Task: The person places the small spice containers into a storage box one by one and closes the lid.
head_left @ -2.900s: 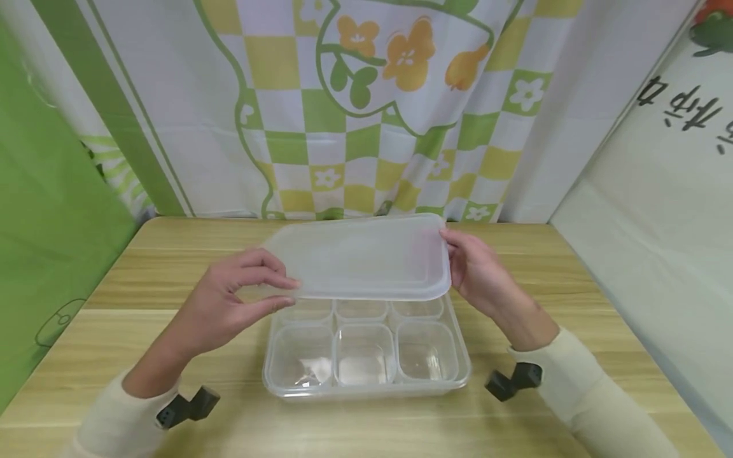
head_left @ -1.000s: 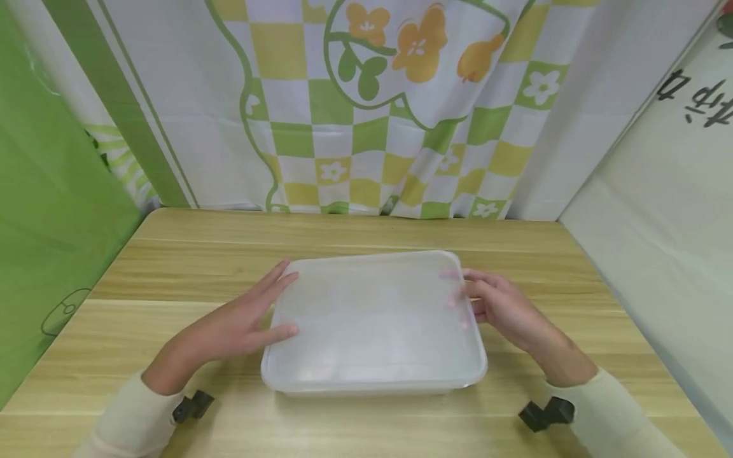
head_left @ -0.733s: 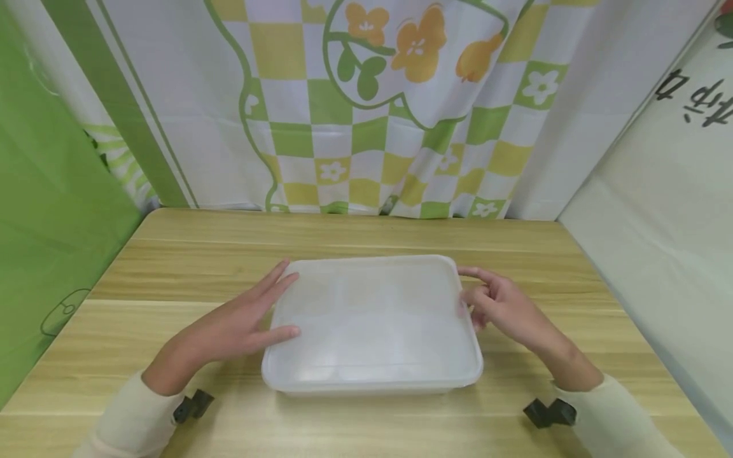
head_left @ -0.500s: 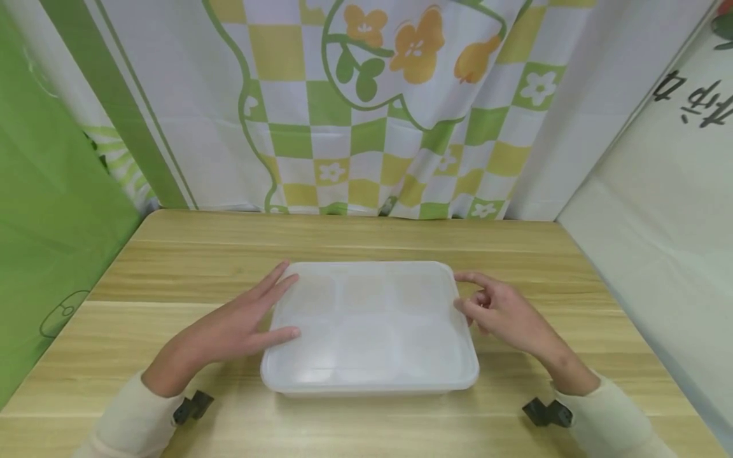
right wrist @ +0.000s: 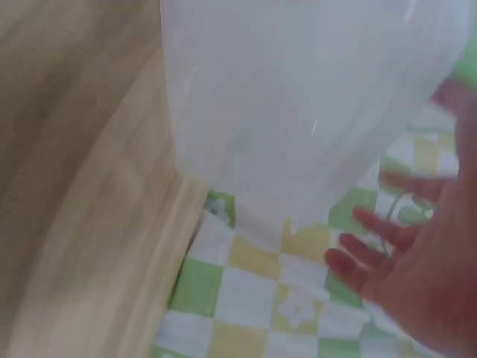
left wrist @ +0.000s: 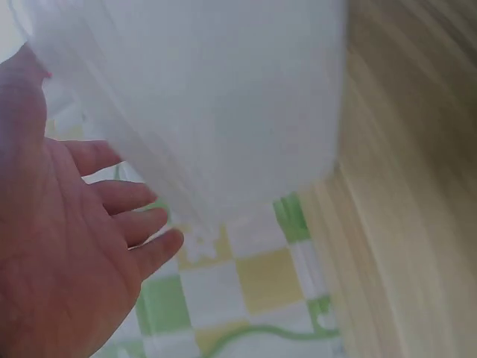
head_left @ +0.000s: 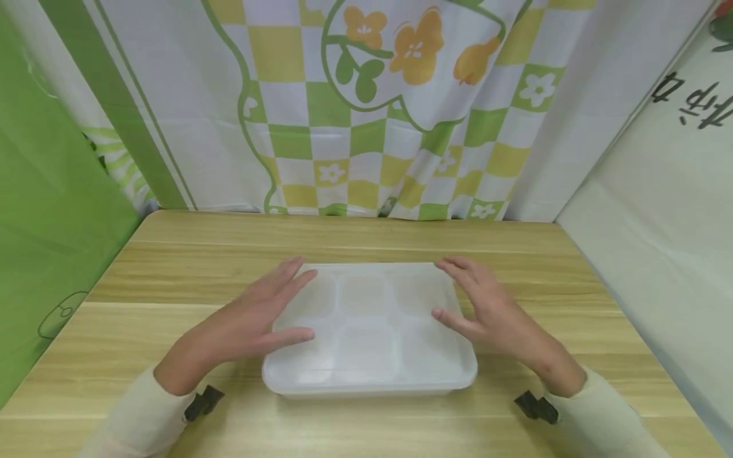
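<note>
A clear plastic storage box point(head_left: 366, 392) stands on the wooden table, covered by a frosted white lid point(head_left: 366, 350). Six-part dividers show faintly through the lid as several rounded compartments. My left hand point(head_left: 246, 321) is over the lid's left edge, thumb and fingers spread and straight. Over the right edge is my right hand point(head_left: 495, 312), its fingers likewise extended and apart. In the left wrist view the left hand point(left wrist: 82, 224) lies alongside the box wall, and in the right wrist view the right hand point(right wrist: 417, 253) does so with loose fingers. Neither hand grips anything.
The wooden table point(head_left: 189, 261) runs back to a checked, flowered curtain point(head_left: 378, 140). A green cloth point(head_left: 51, 191) hangs at the left and a white panel with dark writing point(head_left: 658, 210) at the right. Small black wrist cameras sit on both sleeves.
The lid, earlier held up over the open box, came down onto it and straightened. Since half a second ago, my right fingers have uncurled and both hands have shifted inward over the lid.
</note>
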The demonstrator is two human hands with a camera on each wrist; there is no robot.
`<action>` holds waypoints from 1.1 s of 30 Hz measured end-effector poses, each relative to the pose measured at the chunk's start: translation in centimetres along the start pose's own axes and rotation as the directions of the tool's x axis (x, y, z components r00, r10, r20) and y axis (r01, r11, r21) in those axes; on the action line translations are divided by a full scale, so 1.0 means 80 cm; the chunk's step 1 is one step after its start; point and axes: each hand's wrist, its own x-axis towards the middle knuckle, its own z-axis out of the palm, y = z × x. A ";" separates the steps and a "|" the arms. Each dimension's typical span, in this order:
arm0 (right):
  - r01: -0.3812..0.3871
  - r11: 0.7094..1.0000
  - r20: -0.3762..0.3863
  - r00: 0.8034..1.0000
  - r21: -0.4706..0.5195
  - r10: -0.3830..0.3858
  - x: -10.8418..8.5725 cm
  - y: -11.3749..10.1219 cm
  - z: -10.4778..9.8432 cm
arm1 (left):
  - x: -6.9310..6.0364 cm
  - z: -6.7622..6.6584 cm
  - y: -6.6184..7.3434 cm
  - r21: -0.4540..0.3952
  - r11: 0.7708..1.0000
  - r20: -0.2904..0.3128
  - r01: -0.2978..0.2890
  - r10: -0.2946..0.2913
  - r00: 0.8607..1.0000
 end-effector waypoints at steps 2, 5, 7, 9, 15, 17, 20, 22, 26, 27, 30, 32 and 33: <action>0.108 0.994 0.057 0.993 -0.021 -0.107 0.006 -0.004 0.004 | 0.009 0.004 0.007 0.045 0.998 0.007 -0.048 0.048 0.999; 0.193 0.981 0.182 0.966 -0.021 -0.186 0.014 -0.011 0.011 | 0.022 0.011 0.019 0.099 0.991 0.050 -0.087 0.082 0.995; 0.209 0.978 0.243 0.950 -0.027 -0.196 0.020 -0.013 0.015 | 0.028 0.017 0.023 0.133 0.987 0.080 -0.092 0.082 0.993; 0.224 0.974 0.275 0.939 -0.041 -0.204 0.023 -0.013 0.019 | 0.033 0.021 0.027 0.167 0.982 0.109 -0.088 0.071 0.992; 0.236 0.970 0.297 0.932 -0.055 -0.210 0.023 -0.010 0.028 | 0.039 0.025 0.032 0.210 0.973 0.120 -0.100 0.076 0.990; 0.236 0.970 0.298 0.932 -0.062 -0.207 0.022 -0.008 0.030 | 0.039 0.025 0.032 0.213 0.971 0.117 -0.104 0.080 0.990; 0.244 0.967 0.291 0.933 -0.076 -0.212 0.020 -0.007 0.034 | 0.039 0.026 0.032 0.218 0.971 0.122 -0.100 0.075 0.990; 0.251 0.964 0.285 0.934 -0.087 -0.217 0.019 -0.006 0.036 | 0.038 0.026 0.031 0.222 0.970 0.125 -0.100 0.073 0.989; 0.267 0.958 0.278 0.933 -0.103 -0.230 0.018 -0.007 0.040 | 0.037 0.027 0.030 0.236 0.967 0.135 -0.100 0.069 0.988; 0.269 0.957 0.280 0.932 -0.110 -0.230 0.017 -0.007 0.041 | 0.037 0.028 0.029 0.239 0.966 0.136 -0.101 0.070 0.988; 0.276 0.953 0.294 0.928 -0.128 -0.229 0.016 -0.008 0.042 | 0.037 0.030 0.028 0.250 0.963 0.151 -0.102 0.066 0.986; 0.281 0.949 0.304 0.925 -0.143 -0.228 0.016 -0.008 0.042 | 0.038 0.032 0.029 0.253 0.962 0.162 -0.105 0.065 0.985; 0.284 0.947 0.309 0.923 -0.151 -0.228 0.016 -0.008 0.043 | 0.038 0.032 0.029 0.256 0.961 0.167 -0.108 0.066 0.984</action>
